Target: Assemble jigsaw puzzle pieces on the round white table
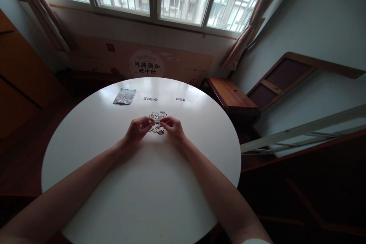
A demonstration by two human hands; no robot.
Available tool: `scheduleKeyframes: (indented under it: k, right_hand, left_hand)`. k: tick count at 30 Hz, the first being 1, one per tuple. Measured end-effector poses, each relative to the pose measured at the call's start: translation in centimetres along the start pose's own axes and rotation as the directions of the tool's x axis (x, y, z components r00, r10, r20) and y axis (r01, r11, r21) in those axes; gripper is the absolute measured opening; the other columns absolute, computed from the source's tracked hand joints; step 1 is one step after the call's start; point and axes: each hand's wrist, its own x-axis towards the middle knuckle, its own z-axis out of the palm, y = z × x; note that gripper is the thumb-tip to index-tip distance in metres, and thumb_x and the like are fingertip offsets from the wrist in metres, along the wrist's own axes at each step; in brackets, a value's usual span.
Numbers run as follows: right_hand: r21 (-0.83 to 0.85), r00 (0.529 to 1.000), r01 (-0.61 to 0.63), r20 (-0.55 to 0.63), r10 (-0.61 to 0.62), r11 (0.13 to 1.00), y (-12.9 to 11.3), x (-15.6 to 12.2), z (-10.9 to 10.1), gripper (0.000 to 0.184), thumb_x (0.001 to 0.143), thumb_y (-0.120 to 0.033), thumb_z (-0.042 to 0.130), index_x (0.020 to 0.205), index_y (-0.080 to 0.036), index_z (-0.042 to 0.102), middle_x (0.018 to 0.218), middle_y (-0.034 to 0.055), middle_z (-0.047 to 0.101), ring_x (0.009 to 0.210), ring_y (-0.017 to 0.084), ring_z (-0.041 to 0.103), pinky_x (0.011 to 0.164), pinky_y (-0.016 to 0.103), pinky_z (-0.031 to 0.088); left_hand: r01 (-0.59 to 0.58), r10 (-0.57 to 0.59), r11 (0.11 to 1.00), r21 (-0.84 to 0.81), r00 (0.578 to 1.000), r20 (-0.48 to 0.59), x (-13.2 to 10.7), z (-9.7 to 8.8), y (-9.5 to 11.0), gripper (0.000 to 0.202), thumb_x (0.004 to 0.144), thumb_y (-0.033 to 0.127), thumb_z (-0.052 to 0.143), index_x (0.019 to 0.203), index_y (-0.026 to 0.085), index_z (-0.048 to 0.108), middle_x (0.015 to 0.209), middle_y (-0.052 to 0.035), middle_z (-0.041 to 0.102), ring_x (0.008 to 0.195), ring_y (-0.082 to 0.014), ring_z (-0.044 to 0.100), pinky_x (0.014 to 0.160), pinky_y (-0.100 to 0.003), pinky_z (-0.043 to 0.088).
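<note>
My left hand (140, 127) and my right hand (173, 126) meet over a loose pile of jigsaw puzzle pieces (158, 114) near the middle of the white round table (137, 183). A small jigsaw puzzle piece (157, 121) is pinched between the fingertips of both hands, just above the pile. Whether it is one piece or two joined is too small to tell. Several pieces lie below and beyond my fingers, some blue and some pale. Part of the pile is hidden by my hands.
A colourful printed packet (125, 96) lies at the table's far left. Two small groups of pieces, one in the middle (150, 99) and another to the right (180, 99), lie near the far edge. A wooden side table (231, 92) stands beyond the right rim, below the windows.
</note>
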Motion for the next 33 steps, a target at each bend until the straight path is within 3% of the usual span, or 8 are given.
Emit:
scheduleKeyframes:
  k: [33]
  right_hand:
    - [-0.026,1.0,-0.017,-0.008,0.017,1.0,0.32,0.07,0.05,0.02,0.072,-0.037,0.068,0.079,-0.018,0.067,0.076,0.0039,0.068,0.062,0.013,0.06,0.058,0.025,0.047]
  left_hand:
    - [0.032,-0.031,0.999,-0.044,0.999,0.024,0.07,-0.14,0.23,0.025,0.08,0.039,0.062,0.081,0.016,0.069,0.055,0.0014,0.056,0.048,-0.0084,0.046,0.047,-0.019,0.039]
